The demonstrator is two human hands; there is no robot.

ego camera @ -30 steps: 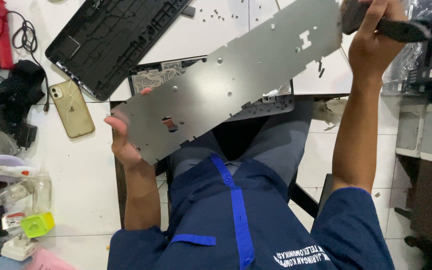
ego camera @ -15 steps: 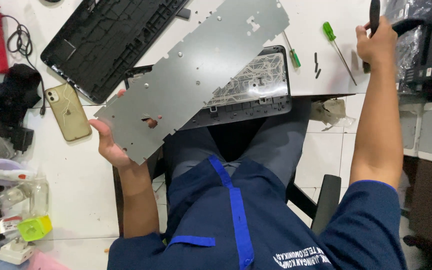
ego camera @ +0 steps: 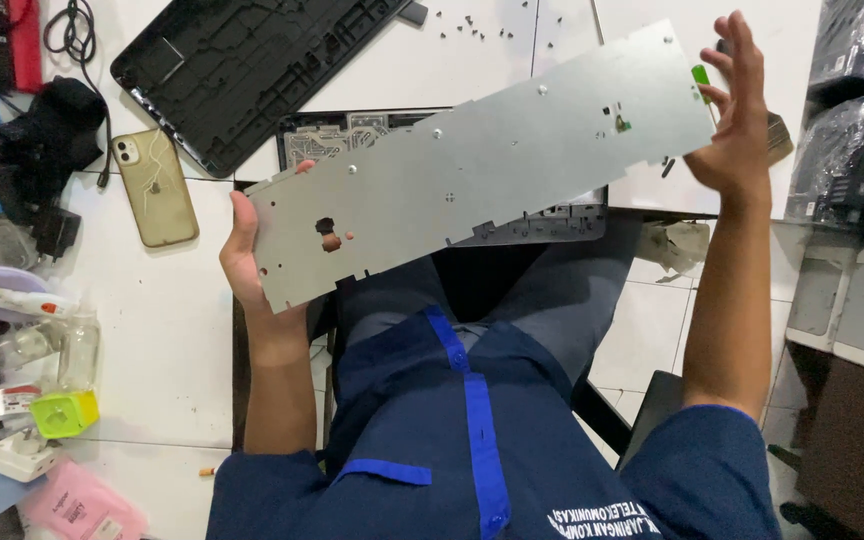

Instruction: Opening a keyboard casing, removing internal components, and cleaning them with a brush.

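We hold the long grey perforated metal plate (ego camera: 482, 165) slantwise above the white desk (ego camera: 167, 340), our left hand (ego camera: 252, 265) at its lower left end and our right hand (ego camera: 737, 120) at its upper right end. Under the plate on the desk lies the flat black keyboard frame (ego camera: 352, 132). Behind it, toward the upper left, lies the black plastic laptop cover (ego camera: 252, 65). Left of the plate lies the gold smartphone (ego camera: 155, 187), with the black cable bundle (ego camera: 37, 130) further left.

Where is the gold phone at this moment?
In the head view the gold phone lies face down on the white table, on the left, between the black chargers and the metal plate, just below the black laptop cover.
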